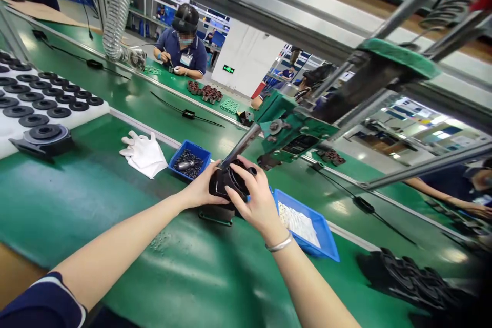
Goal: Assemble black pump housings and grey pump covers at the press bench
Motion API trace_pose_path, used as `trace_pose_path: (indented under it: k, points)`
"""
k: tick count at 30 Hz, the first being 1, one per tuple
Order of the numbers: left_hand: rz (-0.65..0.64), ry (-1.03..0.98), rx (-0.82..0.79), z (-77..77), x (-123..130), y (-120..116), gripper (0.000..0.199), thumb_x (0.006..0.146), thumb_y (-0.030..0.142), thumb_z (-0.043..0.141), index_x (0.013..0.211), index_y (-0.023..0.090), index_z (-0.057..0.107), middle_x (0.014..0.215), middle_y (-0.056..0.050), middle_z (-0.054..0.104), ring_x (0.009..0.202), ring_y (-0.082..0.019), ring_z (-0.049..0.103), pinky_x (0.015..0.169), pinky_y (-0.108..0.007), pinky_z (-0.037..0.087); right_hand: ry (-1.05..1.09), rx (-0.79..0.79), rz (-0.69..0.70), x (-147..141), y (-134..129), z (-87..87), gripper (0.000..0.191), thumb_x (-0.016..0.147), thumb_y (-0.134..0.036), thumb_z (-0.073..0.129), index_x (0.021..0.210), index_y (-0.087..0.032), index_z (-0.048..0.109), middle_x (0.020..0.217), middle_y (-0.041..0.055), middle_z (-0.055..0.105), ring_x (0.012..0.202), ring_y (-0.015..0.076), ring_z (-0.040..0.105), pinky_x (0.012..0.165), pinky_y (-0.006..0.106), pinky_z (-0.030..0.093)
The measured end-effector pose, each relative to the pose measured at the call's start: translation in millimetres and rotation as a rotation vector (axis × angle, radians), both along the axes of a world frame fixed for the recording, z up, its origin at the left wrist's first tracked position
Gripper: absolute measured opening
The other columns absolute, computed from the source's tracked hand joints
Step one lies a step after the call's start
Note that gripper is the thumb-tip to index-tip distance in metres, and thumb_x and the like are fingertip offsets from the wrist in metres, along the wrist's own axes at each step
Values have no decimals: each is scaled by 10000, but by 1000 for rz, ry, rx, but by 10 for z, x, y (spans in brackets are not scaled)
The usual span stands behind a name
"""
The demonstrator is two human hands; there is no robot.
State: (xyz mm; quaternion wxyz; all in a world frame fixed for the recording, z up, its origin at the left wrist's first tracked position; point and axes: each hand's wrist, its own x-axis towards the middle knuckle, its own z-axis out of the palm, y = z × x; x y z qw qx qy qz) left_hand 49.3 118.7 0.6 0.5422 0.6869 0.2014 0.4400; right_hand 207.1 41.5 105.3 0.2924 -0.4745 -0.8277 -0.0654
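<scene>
Both my hands are around a black plastic housing point(218, 184) with a round opening, under the slanted metal rod point(244, 142) of a green press point(295, 130). My left hand point(200, 185) grips its left side with the fingers wrapped round the edge. The fingers of my right hand point(258, 199), wearing a bangle at the wrist, bend over the right side and top. Below the housing, a dark metal base point(216, 216) shows in part. Whether the rod's tip touches the housing is hidden.
Blue bin point(175, 152) of small black parts, white gloves point(144, 154), blue tray point(331, 246) with white pieces. At left, a foam board point(102, 109) carries several black rings beside a black housing point(46, 141). Black parts point(415, 277) lie right. Co-workers sit beyond the conveyor point(134, 87).
</scene>
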Motion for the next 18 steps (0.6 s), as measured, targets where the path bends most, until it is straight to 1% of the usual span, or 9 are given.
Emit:
trace_pose_path:
  k: [4,7,10,12,14,16,18]
  points:
    - [0,-26,-10,-51,4,10,1182,588,398,905,1508,209,189,1505,-181,393,1378,-308,441,1177,-454,350,-50,-16,3,-31,48,-3,482,911,-300,603,1371,-252,469,1439,148,460,1323,289,426,1097,531,401]
    - [-3,-47,-19,-67,12,22,1207,550,401,923,1503,216,206,1479,-169,429,1359,-307,464,1168,-458,361,-51,15,-24,-39,67,22,487,909,-295,600,1376,-251,470,1453,147,452,1329,302,428,1098,546,386]
    - [7,-34,-27,-73,13,35,1209,544,409,923,1506,212,217,1451,-167,460,1347,-315,473,1163,-478,359,-92,-34,-4,-40,74,20,476,917,-289,584,1378,-245,474,1444,146,467,1302,298,453,1077,528,409]
    - [22,-10,-12,-69,5,39,1207,537,417,924,1505,208,234,1449,-166,467,1342,-316,475,1169,-486,346,-99,15,-19,-40,72,2,490,908,-284,595,1381,-241,474,1457,149,454,1308,311,442,1081,544,391]
    - [46,22,27,-55,-10,39,1158,539,429,920,1485,199,292,1468,-164,455,1354,-316,457,1177,-484,331,-107,88,-38,-40,67,-19,511,890,-284,618,1380,-240,479,1464,153,443,1318,334,420,1085,572,368]
    - [73,51,54,-31,-27,33,1073,552,442,912,1444,197,368,1478,-159,448,1357,-317,449,1173,-481,335,-130,77,-23,-37,61,-35,506,888,-283,619,1374,-240,486,1438,154,468,1300,335,429,1069,564,384]
    - [86,76,53,-3,-40,24,1013,553,452,908,1405,205,419,1452,-155,474,1333,-319,470,1153,-485,358,-125,75,-29,-27,52,-42,500,891,-283,614,1373,-235,487,1428,159,477,1285,335,442,1063,563,385]
